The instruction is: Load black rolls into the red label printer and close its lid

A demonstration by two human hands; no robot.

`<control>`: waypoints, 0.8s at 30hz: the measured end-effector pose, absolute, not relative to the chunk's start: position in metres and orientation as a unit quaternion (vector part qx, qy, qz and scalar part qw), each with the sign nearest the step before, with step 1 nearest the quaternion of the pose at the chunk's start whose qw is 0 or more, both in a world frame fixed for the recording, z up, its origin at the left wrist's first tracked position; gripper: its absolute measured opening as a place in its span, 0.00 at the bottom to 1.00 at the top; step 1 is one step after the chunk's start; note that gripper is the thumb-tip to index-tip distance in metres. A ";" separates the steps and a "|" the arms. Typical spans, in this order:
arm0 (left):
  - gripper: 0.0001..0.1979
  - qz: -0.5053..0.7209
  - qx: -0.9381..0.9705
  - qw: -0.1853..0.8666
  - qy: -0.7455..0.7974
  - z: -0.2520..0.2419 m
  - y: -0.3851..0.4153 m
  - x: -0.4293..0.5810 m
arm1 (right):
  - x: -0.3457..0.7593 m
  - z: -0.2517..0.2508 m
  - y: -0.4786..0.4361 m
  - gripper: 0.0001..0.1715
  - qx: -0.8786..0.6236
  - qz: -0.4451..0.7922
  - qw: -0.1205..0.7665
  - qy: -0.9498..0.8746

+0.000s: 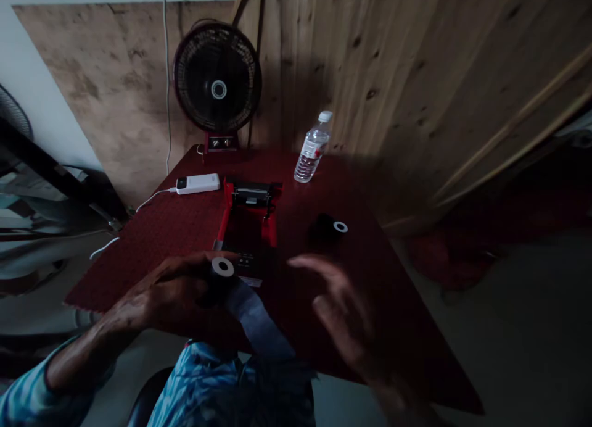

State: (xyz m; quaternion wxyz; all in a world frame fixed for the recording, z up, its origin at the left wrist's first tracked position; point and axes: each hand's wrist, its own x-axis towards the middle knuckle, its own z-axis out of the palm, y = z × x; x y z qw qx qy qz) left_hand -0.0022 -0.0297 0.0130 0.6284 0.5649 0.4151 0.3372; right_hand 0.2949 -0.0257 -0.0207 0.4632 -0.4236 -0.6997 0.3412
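Observation:
My left hand (171, 288) grips a dark roll (222, 267) with a white core ring at its end. From the roll a wide greyish strip (259, 322) hangs loose toward my lap. My right hand (340, 303), slightly blurred, hovers over the table with index finger and thumb apart and nothing between them. Just beyond my left hand lies a red and black device (250, 220) with two red side arms and a dark bar across its far end. A second dark roll (329, 225) with a white core ring rests to the right of the device.
The dark red table (287, 211) carries a clear water bottle (313, 146) standing at the back. A fan (217, 75) stands at the far edge. A white power bank (198, 184) with a cable lies at back left. A wooden wall (351, 57) rises behind.

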 end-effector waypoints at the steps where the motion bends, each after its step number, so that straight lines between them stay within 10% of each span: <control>1: 0.24 0.323 0.579 0.617 0.424 0.018 -0.030 0.001 | 0.285 -0.014 -0.035 0.27 -0.382 0.393 0.426 -0.720; 11: 0.19 0.290 0.758 0.342 0.472 0.049 -0.004 0.029 | 0.251 -0.017 -0.051 0.18 -0.405 0.518 0.304 -0.689; 24: 0.22 0.058 0.862 0.144 0.483 0.013 0.095 0.055 | 0.306 -0.049 -0.025 0.18 -0.391 0.579 0.433 -0.569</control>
